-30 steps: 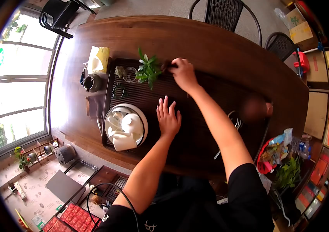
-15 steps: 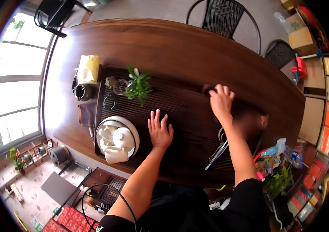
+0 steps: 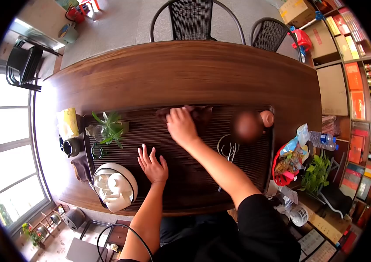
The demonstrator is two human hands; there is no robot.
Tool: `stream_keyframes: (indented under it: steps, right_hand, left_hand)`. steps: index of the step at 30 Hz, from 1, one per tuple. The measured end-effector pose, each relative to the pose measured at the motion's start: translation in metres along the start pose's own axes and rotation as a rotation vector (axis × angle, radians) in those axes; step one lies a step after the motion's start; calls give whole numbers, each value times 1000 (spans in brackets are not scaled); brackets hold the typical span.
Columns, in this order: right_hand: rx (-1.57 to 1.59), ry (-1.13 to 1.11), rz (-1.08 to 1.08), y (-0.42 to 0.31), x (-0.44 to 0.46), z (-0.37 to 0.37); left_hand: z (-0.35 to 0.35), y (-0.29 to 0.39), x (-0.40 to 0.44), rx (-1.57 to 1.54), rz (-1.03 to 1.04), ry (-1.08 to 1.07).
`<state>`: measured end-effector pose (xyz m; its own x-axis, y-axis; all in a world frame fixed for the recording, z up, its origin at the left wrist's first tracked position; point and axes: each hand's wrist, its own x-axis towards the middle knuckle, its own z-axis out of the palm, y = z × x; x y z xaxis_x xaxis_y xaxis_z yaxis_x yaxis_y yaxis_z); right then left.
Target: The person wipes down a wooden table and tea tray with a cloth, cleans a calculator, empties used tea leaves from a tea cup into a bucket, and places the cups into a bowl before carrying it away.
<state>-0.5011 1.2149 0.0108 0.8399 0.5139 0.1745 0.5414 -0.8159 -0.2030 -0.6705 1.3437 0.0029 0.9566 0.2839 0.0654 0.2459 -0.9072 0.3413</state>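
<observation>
My right hand (image 3: 182, 126) is closed on a dark brown cloth (image 3: 201, 115), pressed against the far edge of a slatted dark wooden tea tray (image 3: 194, 185). The cloth spreads out on both sides of the fingers. Lying flat with fingers spread, my left hand (image 3: 154, 167) rests on the tray nearer to me and holds nothing. To its left stands a white basin (image 3: 133, 179) with a white teapot (image 3: 117, 182) and other white ware inside. A green plant (image 3: 109, 127) is at the tray's far left.
On the tray's right are a blurred reddish-brown round object (image 3: 247, 126), a small clay cup (image 3: 267, 118) and thin metal tools (image 3: 233, 153). A red basket (image 3: 277, 168) of packets and a water bottle (image 3: 323, 140) stand further right. A tissue pack (image 3: 67, 123) sits left.
My right hand has moved left along the tray's far edge with the cloth, which now shows more. My left hand stays flat on the tray. The whole view has shifted and turned.
</observation>
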Motion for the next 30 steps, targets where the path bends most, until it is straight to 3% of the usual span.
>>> stream_keyframes:
  steps: [3,5,6,9,11,13,15,16,19,27,30]
  right_hand:
    - [104,-121,211,66,-30,-30]
    - [-226,36,265,92,-56,-32]
    - [-309,76,265,88,-61,-29]
    - [-111,-74,379,51,-32,-19]
    - [44,75,155,16,-14,3]
    - [-82,106,40,11,-4,2]
    - [64,-10,-61,45,-12,-10]
    - [-108,-17,-145,65,-19,-17]
    - [-202,-243,-91,123,-29,-61]
    - [-399,-413,52,198,-55,-89]
    - [-292,-504,43,227,-53,-95]
  left_hand:
    - [-4,1,-2,-5,1,-16]
    - [-4,3,0,3,-25,-18]
    - [-4,3,1,4,-16,-24]
    - [-1,4,-2,8,9,-9]
    - [5,-1,-4,43,-2,11]
    - [6,-1,-4,61,12,23]
    - [5,-1,-5,62,15,11]
    - [6,0,-5,58,20,6]
    - [6,-1,-4,55,29,15]
    - [8,-3,-6,68,21,14]
    - [3,-1,-6,57,20,10]
